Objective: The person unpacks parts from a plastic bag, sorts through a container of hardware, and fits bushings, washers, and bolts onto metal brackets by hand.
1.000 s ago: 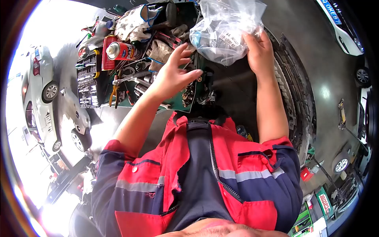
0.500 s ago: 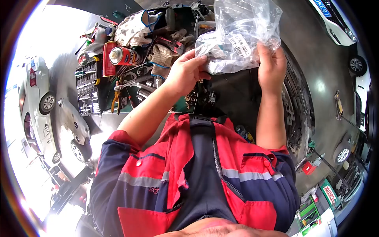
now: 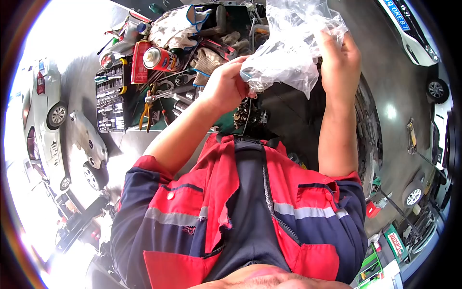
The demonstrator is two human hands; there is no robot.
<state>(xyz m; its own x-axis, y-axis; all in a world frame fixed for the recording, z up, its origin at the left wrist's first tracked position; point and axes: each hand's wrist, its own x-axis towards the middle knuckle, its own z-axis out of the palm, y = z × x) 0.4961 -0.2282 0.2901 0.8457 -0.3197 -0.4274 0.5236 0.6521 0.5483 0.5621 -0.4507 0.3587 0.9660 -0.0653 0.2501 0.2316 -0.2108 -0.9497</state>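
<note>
A crumpled clear plastic bag (image 3: pixel 288 53) stretches between my two hands in front of my chest. My left hand (image 3: pixel 225 83) is closed on its lower left corner, fingertips partly hidden behind the plastic. At the bag's right side, my right hand (image 3: pixel 340 60) pinches the film between thumb and fingers. Folds and glare obscure whatever is inside. Just left of my left hand lie knit work gloves (image 3: pixel 207 65) among loose tools.
Left of my arms, a tool cart bears a spray can (image 3: pixel 161 59), a red can (image 3: pixel 140 62), orange-handled pliers (image 3: pixel 145 108) and a socket set (image 3: pixel 110 103). An engine bay edge (image 3: pixel 369 125) lies right of my right forearm. Cars stand on both sides.
The bag has been bunched and turned, so its white printed label no longer shows. My right hand has moved slightly right; my view has shifted a little.
</note>
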